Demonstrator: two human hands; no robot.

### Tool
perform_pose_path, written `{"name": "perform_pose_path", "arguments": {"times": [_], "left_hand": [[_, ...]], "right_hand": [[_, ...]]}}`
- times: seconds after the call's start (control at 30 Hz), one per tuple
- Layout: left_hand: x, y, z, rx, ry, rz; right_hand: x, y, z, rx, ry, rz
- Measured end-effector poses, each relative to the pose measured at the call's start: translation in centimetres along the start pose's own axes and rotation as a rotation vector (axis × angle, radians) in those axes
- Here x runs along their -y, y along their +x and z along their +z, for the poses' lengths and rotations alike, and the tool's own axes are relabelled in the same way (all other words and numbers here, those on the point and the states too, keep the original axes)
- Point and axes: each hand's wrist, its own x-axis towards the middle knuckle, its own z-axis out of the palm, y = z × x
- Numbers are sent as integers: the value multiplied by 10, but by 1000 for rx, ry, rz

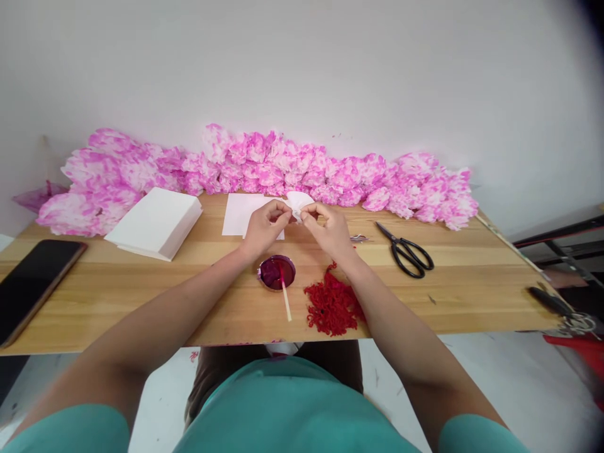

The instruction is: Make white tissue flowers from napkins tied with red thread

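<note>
A small gathered piece of white paper (300,201) is held up between both hands over the middle of the table. My left hand (267,224) pinches its left side with thumb and forefinger. On the right side, my right hand (327,228) pinches it the same way. Flat white sheets (238,212) lie behind my left hand. Nearer to me stands a bowl of dark magenta liquid (272,273) with a pale stick (287,302) leaning out of it. Red curly yarn (332,306) is heaped beside my right forearm.
Pink and white paper flowers (283,162) line the wall. A white paper stack (155,221) and a phone (35,283) lie left. Black-handled scissors (408,253) rest right of my hands, with keys (578,323) at the right edge.
</note>
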Motion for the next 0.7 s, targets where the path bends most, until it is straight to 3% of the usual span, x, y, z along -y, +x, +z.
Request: {"name": "perform_pose_path", "arguments": {"times": [0.2, 0.4, 0.7], "left_hand": [[-2, 2, -3, 1, -66, -26], [-2, -1, -1, 79, 25, -15], [5, 4, -1, 2, -31, -38]], "right_hand": [[-17, 6, -3, -47, 191, 107], [-6, 2, 0, 23, 117, 50], [-8, 2, 3, 11, 115, 70]]}}
